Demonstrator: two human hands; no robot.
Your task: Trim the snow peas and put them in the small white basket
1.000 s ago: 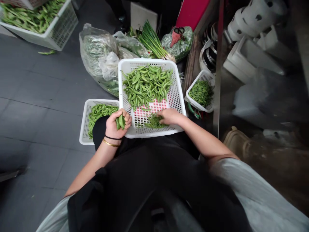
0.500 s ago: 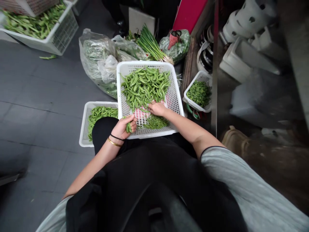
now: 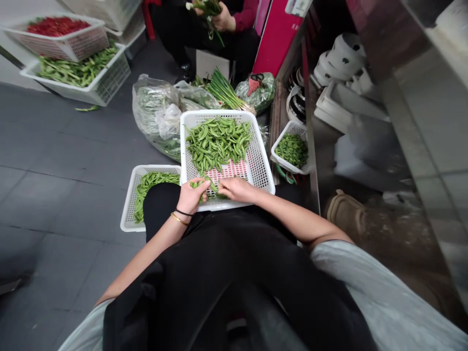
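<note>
On my lap rests a white plastic basket (image 3: 268,181) with a heap of green pea pods (image 3: 219,141) toward its far side. My left hand (image 3: 193,196) is closed around several pods near the basket's front left corner. One pod (image 3: 211,183) sticks out from its thumb and fingers toward the right. My right hand (image 3: 237,189) is closed in a pinch at that pod's end, over the front of the basket. Small green trimmings (image 3: 221,196) lie beneath the right hand, mostly hidden by it.
A second white basket (image 3: 126,207) of pods stands by my left knee. Beyond are bagged greens (image 3: 155,100), spring onions (image 3: 226,90) and a co-worker's hand (image 3: 224,20) holding stalks. A small basket (image 3: 288,168) of leaves sits right, beside a metal edge (image 3: 312,146). Stacked baskets (image 3: 106,92) stand far left.
My right hand has come back from the edge of the pod heap to beside my left hand. A pod now spans between them. The view has tilted up, showing the co-worker's hands.
</note>
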